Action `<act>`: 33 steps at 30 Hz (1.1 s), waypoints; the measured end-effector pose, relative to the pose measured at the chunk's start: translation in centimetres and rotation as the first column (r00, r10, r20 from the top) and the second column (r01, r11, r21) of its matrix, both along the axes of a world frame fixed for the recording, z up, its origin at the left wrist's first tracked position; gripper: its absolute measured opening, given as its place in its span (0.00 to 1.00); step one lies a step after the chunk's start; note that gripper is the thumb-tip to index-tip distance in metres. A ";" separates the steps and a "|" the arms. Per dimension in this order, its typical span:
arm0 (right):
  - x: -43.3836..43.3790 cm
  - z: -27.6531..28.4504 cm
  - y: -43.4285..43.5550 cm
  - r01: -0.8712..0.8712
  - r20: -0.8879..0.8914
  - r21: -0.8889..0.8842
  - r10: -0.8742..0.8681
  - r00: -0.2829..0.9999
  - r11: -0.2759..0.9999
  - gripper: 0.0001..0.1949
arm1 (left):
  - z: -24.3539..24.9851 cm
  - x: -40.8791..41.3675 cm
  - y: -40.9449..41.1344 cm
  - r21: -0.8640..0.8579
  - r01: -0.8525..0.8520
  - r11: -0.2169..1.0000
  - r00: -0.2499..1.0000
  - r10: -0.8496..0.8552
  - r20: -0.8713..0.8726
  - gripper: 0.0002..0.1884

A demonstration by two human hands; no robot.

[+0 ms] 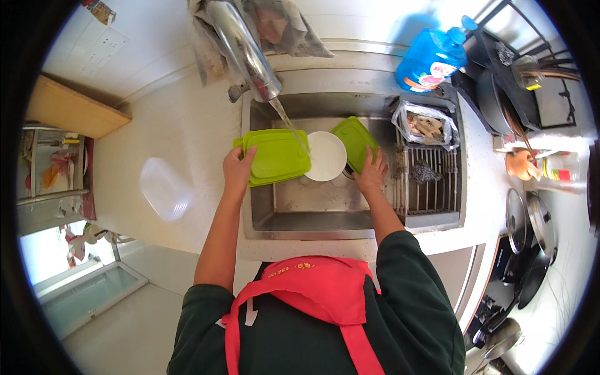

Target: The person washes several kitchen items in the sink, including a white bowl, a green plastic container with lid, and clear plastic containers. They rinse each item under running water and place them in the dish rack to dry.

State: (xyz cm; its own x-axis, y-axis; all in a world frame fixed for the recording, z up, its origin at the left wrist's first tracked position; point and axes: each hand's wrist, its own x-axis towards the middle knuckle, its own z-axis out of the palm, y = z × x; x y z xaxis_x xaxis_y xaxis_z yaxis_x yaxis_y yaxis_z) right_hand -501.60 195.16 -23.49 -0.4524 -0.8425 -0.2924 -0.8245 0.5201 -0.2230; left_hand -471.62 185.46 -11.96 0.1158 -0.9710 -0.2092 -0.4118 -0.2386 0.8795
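Observation:
My left hand [239,169] grips a small stack of green plastic lids [276,155] over the left side of the steel sink [309,220]. Water runs from the chrome faucet [248,56] onto the right end of the stack. Right of it, a round white dish [326,156] sits in the sink. My right hand [373,172] has its fingers on the lower right edge of another green lid [355,143], tilted beside the dish; whether it grips that lid is unclear.
A draining rack [431,206] at the sink's right holds a steel scrubber [425,172] and a bagged container of food pieces [425,127]. Behind stands a blue detergent bottle [431,61]. Clear plastic containers [165,190] lie on the left counter. Pot lids [516,220] stand at right.

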 end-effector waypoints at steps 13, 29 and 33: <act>-2.9 -4.0 -4.4 0.312 0.160 0.201 -0.345 0.925 0.929 0.53 | 3.5 -1.8 2.7 0.224 -0.067 0.972 0.879 0.164 -0.449 0.09; -0.7 4.2 -1.6 0.377 0.332 -0.399 -0.252 0.909 0.836 0.30 | 3.8 1.4 3.5 0.139 -0.232 0.963 0.795 0.270 -0.544 0.10; 1.6 1.9 -0.6 0.347 0.612 -0.325 -0.084 0.786 0.880 0.30 | 2.7 2.9 3.2 0.130 -0.239 0.962 0.811 0.271 -0.518 0.15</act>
State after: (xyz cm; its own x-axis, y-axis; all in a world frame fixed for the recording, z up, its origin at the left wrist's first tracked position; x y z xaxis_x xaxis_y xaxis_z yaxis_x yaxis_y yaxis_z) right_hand -499.96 194.54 -21.54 -0.4981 -0.8403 -0.2141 -0.3536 0.4223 -0.8346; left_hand -468.67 188.61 -9.27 0.2143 -0.9069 -0.3628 0.1924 -0.3250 0.9259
